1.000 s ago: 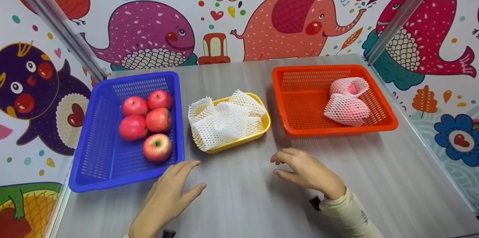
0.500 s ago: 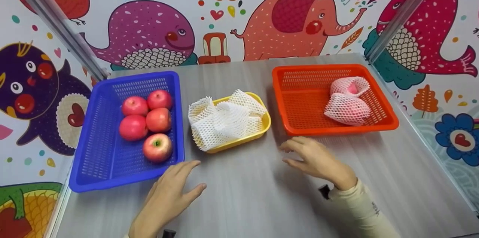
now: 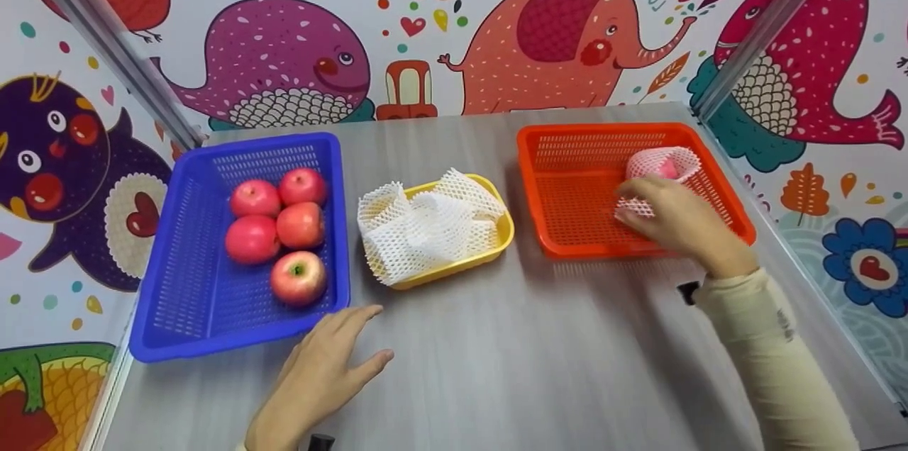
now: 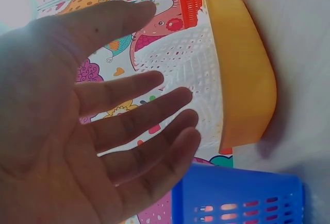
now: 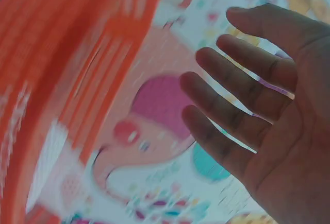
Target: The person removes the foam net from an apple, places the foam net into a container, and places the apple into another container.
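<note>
My right hand (image 3: 677, 220) is over the orange-red basket (image 3: 567, 203), covering most of a fruit in white foam netting (image 3: 633, 208). In the right wrist view its fingers (image 5: 227, 95) are spread, with nothing held. Behind it in the same basket sits a second netted pink fruit (image 3: 645, 162). My left hand (image 3: 319, 373) hovers by the front right corner of the blue basket (image 3: 177, 266), fingers relaxed and apart. Just beyond its fingertips in the left wrist view stands a yellow container (image 4: 247, 74) heaped with white foam nets (image 3: 433, 224).
Several red apples (image 3: 252, 238) lie unwrapped in the blue basket. A grey table (image 3: 461, 344) carries both baskets and the yellow container between them. Printed panels (image 3: 425, 25) and metal posts (image 3: 773, 25) enclose the back and sides.
My right hand has moved right and forward, from the bare table in front of the orange-red basket to above its nearer netted fruit. My left hand has stayed put.
</note>
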### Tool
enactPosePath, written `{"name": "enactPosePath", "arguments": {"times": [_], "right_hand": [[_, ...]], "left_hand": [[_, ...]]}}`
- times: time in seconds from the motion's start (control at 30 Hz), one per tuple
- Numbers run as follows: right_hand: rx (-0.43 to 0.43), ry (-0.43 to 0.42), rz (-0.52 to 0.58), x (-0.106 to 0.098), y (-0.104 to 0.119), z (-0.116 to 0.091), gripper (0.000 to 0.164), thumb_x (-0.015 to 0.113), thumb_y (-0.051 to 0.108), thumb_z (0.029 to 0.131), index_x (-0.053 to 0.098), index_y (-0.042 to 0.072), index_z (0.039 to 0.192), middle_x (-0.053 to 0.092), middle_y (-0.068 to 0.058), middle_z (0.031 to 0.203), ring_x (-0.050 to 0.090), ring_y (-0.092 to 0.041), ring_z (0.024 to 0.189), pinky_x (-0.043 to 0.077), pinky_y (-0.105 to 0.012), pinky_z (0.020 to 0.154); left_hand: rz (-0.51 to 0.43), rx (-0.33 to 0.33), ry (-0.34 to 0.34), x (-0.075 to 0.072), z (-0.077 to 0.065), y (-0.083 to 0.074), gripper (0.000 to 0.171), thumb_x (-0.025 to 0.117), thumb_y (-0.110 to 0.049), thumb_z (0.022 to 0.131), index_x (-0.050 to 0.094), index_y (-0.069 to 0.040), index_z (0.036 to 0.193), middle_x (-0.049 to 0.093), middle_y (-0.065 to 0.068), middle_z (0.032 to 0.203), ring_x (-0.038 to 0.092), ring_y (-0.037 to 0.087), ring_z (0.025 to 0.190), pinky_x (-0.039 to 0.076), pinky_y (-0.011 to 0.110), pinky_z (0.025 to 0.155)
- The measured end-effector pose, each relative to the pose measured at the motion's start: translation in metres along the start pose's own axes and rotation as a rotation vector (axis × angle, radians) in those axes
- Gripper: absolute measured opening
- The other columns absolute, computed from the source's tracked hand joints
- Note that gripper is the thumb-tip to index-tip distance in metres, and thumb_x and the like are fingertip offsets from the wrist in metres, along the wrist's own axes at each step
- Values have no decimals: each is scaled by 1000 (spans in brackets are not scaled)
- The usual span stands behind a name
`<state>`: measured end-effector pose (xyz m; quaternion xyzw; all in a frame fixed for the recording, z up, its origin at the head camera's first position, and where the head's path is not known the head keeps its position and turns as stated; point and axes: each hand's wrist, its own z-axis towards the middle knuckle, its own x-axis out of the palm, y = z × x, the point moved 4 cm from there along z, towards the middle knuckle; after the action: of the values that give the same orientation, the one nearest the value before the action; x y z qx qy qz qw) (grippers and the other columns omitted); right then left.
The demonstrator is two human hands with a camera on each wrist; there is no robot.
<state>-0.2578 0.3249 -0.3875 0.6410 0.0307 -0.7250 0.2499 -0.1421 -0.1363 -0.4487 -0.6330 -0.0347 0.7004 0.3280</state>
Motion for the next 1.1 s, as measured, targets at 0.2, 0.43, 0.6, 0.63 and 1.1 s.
{"name": "enactPosePath", "arguments": {"times": [0.2,0.43,0.6,0.63,1.1], "right_hand": [[198,92,36,-8,-69,3,34,72,16,92,62,1,120,60,-22,118,56,-42,106,46,-62,91],[400,313,107,8,-128,-6,57,74,31,92,54,-3,133,52,-29,134,49,-47,117,42,-67,96],[497,458,146,28,-145,-13,101,77,48,84,24,-1,154,25,-35,152,32,-54,127,28,-73,103],[509,476,146,32,-148,-13,106,78,50,83,19,-1,155,19,-37,153,28,-55,128,24,-73,104],[427,318,22,55,-151,-9,107,82,46,80,19,-14,143,34,-40,129,37,-54,112,30,-70,103]], "left_hand": [[-7,4,8,1,-2,0,53,83,-32,82,66,-10,127,67,6,118,62,27,108,51,47,90],[-20,-12,69,4,-3,0,51,81,-32,83,66,-11,127,66,4,119,61,25,110,50,46,91],[-29,-8,79,4,-4,-1,51,82,-32,83,66,-10,126,67,2,118,61,23,109,50,45,91],[-30,-7,79,5,-4,-1,51,82,-32,83,66,-10,126,67,3,118,61,24,109,50,45,91],[-49,27,64,8,-3,0,50,81,-32,83,66,-9,125,67,5,119,61,26,111,49,46,92]]}}
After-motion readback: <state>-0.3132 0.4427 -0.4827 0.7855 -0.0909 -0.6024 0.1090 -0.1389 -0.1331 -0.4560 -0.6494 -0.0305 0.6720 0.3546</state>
